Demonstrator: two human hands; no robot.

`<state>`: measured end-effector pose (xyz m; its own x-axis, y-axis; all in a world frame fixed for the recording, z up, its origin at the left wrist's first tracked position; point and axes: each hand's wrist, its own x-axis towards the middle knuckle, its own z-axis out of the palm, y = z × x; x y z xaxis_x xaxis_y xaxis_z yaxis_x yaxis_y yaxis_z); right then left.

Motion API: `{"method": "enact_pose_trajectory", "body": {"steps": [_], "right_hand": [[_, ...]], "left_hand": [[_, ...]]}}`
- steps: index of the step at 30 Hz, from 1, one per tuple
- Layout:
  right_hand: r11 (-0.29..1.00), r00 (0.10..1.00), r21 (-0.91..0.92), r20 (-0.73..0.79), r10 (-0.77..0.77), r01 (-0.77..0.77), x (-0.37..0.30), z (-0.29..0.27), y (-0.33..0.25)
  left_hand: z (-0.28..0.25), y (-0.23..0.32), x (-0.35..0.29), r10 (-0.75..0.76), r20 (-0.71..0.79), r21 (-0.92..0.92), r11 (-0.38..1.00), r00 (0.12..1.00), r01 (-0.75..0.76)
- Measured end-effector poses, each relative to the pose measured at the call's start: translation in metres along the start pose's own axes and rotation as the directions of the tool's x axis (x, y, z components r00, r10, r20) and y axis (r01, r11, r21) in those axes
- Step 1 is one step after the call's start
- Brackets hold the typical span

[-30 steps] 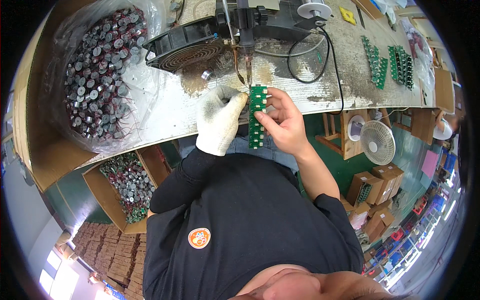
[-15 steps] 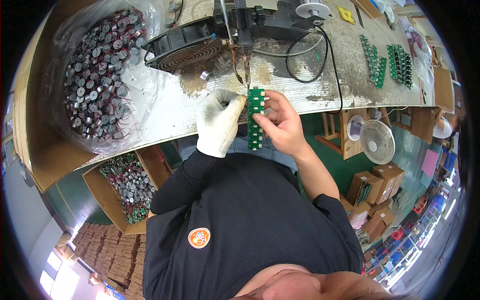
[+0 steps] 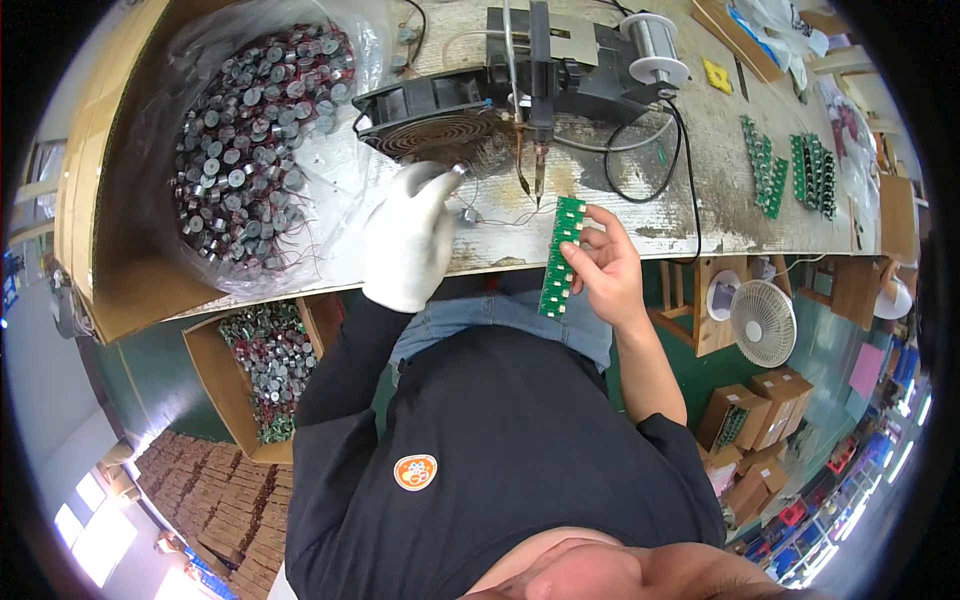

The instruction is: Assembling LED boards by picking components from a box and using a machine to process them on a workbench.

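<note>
My left hand (image 3: 408, 245), in a white glove, reaches over the table's near part. Its finger and thumb close on a small round silver motor (image 3: 459, 170) with thin wires. In my bare right hand (image 3: 606, 266) is a narrow green circuit board (image 3: 562, 255) with a row of pale connectors, gripped at its right edge and held nearly upright. Thin reddish wires run from near the board's top to a second small motor (image 3: 468, 215) lying by the glove. The soldering iron tip (image 3: 539, 195) points down just above and left of the board, apart from it.
A black fan (image 3: 425, 115) stands left of the soldering stand (image 3: 540, 75). A solder wire spool (image 3: 655, 55) sits to its right. A plastic bag in a carton holds many wired motors (image 3: 250, 150). Board strips (image 3: 765, 170) lie at right. Below stands another filled carton (image 3: 215, 365).
My left hand has left the board and moved left to the motor on the table. My right hand has drawn the board down and right from the iron tip. The view has shifted.
</note>
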<state>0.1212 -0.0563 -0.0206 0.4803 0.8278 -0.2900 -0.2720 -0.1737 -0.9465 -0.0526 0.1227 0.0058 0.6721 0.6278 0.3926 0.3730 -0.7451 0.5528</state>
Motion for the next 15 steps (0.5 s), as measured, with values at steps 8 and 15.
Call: {"method": "enact_pose_trajectory", "body": {"steps": [8, 15], "right_hand": [[1.0, 1.0, 0.011, -0.002, 0.004, -0.004, -0.004, 0.004, -0.005], [1.0, 1.0, 0.022, 0.008, 0.01, -0.01, -0.006, 0.002, -0.002]], "left_hand": [[-0.007, -0.01, 0.035, 0.159, 0.458, 0.337, 0.879, 0.874, -0.337], [-0.007, -0.022, 0.026, 0.148, 0.384, 0.288, 0.918, 0.911, -0.271]]}}
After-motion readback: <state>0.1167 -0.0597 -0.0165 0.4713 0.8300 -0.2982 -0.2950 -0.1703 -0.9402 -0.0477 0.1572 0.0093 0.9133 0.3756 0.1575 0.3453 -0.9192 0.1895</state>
